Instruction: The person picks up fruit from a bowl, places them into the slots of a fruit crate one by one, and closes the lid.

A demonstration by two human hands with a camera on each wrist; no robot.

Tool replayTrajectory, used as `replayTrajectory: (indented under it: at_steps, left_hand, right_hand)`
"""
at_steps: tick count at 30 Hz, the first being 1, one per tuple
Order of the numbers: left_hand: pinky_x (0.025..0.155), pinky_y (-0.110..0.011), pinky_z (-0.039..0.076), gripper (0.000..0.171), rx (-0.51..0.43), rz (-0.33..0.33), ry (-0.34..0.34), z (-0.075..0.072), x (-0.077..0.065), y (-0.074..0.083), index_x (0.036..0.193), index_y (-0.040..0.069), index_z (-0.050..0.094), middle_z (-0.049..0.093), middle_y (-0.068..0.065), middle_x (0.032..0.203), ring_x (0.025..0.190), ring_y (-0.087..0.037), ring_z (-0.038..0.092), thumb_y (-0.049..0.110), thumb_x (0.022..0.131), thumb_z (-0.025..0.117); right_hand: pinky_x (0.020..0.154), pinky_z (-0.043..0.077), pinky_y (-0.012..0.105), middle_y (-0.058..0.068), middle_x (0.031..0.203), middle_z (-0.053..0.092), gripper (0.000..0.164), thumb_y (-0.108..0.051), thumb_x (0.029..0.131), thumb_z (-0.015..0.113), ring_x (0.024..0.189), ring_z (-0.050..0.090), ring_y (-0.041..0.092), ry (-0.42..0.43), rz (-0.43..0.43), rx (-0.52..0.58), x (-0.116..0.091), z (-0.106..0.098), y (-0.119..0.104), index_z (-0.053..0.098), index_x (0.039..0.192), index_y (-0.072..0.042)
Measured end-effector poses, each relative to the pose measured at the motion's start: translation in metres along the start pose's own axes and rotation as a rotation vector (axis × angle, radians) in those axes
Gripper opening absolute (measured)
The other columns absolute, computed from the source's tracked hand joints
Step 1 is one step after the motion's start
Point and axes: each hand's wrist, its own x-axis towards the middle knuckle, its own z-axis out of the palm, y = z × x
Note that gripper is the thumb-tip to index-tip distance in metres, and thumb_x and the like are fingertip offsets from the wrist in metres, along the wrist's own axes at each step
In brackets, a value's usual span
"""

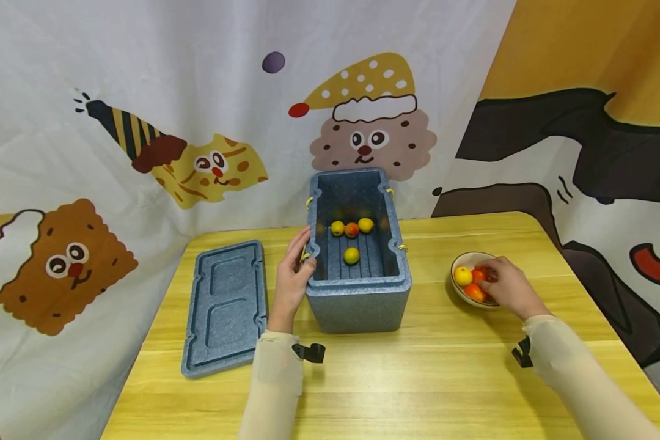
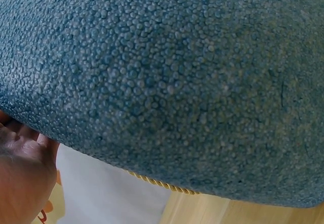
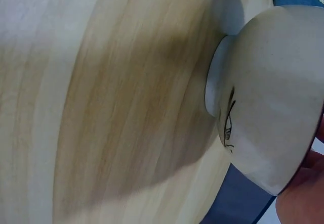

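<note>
A blue-grey foam box [image 1: 357, 305] stands uncovered on the table, with several small yellow and reddish fruits [image 1: 351, 255] on its floor. My left hand [image 1: 293, 280] rests against its left side, thumb at the rim and fingers extended along the outside; the left wrist view shows mostly the box wall [image 2: 167, 82]. To the right is a cream bowl [image 1: 462, 299] holding a yellow fruit [image 1: 463, 276], an orange one [image 1: 475, 293] and red fruit. My right hand [image 1: 508, 288] reaches over its right rim, fingers curled around a red fruit [image 1: 479, 275], partly hidden.
The box's lid [image 1: 225, 305] lies flat on the wooden table [image 1: 396, 385], left of the box. Yellow rope loops [image 1: 402, 247] sit at the box's sides. Behind the table hangs a cartoon-printed cloth [image 1: 198, 73].
</note>
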Motion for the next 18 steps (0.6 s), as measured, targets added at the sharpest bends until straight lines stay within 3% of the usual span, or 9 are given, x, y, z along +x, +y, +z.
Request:
replayTrajectory:
  at_steps: [8, 18]
  left_hand:
    - [0.095, -0.027, 0.036, 0.053, 0.002, 0.007, -0.006, -0.0010, -0.0002, 0.0001, 0.143, -0.016, 0.036, 0.031, -0.029, 0.151, 0.142, -0.036, 0.025, -0.014, 0.091, 0.046]
    - [0.094, -0.026, 0.036, 0.053, -0.008, 0.005, -0.006, -0.0008, 0.0000, -0.0004, 0.143, -0.016, 0.036, 0.031, -0.029, 0.151, 0.142, -0.036, 0.025, -0.014, 0.091, 0.046]
  right_hand:
    - [0.091, 0.039, 0.061, 0.030, 0.115, 0.049, 0.040, 0.001, 0.087, 0.066, 0.101, 0.052, 0.047, -0.003, -0.027, -0.085, 0.0047, 0.0034, 0.0028, 0.056, 0.124, 0.011]
    - [0.089, 0.040, 0.061, 0.027, 0.112, 0.050, 0.038, -0.003, 0.087, 0.070, 0.099, 0.054, 0.045, 0.021, -0.015, -0.106, 0.0040, 0.0042, 0.0033, 0.057, 0.121, 0.009]
